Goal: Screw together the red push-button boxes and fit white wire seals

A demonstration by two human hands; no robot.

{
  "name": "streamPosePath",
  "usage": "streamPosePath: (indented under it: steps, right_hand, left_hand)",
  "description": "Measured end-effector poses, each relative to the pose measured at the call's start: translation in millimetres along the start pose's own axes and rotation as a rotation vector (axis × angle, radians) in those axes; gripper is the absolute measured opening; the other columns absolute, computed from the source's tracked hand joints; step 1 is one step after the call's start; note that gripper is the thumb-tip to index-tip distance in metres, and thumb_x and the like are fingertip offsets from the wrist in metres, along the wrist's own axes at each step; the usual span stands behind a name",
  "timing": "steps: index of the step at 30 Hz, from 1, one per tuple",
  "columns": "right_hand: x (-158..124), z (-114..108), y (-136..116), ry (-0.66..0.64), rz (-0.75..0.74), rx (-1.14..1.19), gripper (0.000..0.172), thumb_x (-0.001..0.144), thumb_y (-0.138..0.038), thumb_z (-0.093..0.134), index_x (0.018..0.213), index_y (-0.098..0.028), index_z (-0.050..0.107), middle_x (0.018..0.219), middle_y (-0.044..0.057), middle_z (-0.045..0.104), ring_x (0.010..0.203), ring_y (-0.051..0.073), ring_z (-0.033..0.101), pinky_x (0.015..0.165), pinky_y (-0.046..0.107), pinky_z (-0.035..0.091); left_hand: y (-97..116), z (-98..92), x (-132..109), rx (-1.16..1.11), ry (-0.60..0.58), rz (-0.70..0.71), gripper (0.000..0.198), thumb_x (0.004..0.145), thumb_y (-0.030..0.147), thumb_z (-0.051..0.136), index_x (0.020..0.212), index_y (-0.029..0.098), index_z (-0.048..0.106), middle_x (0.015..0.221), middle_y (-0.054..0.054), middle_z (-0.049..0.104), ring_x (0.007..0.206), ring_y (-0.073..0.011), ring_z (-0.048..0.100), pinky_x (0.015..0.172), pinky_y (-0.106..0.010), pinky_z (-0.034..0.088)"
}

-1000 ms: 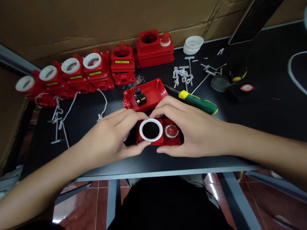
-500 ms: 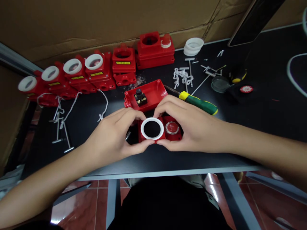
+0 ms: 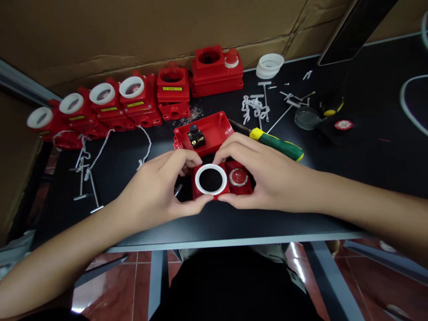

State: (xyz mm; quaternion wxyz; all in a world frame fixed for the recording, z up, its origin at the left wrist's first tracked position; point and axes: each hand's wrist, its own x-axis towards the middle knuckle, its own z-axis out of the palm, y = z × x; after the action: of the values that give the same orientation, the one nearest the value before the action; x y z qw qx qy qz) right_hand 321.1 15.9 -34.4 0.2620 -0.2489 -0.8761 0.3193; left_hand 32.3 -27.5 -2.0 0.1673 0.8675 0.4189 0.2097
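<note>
From my station I watch both bare hands at work near the front edge of the table (image 3: 187,227). The left hand (image 3: 163,185) and the right hand (image 3: 264,171) are curled round a red cover — thumbs along its near side, fingers at its far side — and hold it between them. A white ring (image 3: 197,179) sits on the cover's left part, framing a dark opening, with fingertips close about its edge; I cannot tell how firmly they press on the ring itself. On the right part of the red cover (image 3: 228,187) is a round red button (image 3: 238,177), inside the curve of the right hand.

Just beyond the hands I see an open red box (image 3: 217,133) with a black switch (image 3: 196,136) inside. A green and yellow screwdriver (image 3: 277,143) lies beyond the right hand. Farther back stands a row of red boxes (image 3: 140,107), four with white rings on top — and right of it, a stack of white rings (image 3: 269,71) near tangled white cord (image 3: 256,107).
</note>
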Motion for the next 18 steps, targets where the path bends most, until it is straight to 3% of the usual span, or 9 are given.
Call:
streamPosePath:
  steps: [8, 18]
  right_hand:
    - [1.1, -0.8, 0.8, 0.021, -0.003, -0.006, 0.043, 0.095, -0.041, 0.097, 0.116, -0.024, 0.065, 0.119, 0.005, 0.069, 0.099, 0.021, 0.067, 0.080, 0.036, 0.060]
    - [0.3, -1.2, 3.3, 0.037, 0.001, 0.014, 0.043, 0.094, -0.041, 0.099, 0.113, -0.025, 0.064, 0.120, 0.005, 0.070, 0.103, 0.022, 0.071, 0.086, 0.038, 0.061]
  left_hand:
    - [2.7, -3.1, 0.7, -0.011, -0.015, 0.032, 0.041, 0.101, 0.033, 0.082, 0.135, 0.016, 0.067, 0.119, -0.008, 0.085, 0.096, -0.0200, 0.083, 0.093, -0.033, 0.071]
    - [1.6, -3.6, -1.0, 0.009, -0.007, 0.033, 0.040, 0.098, 0.027, 0.078, 0.135, 0.017, 0.068, 0.119, -0.007, 0.085, 0.097, -0.0213, 0.084, 0.095, -0.034, 0.072]
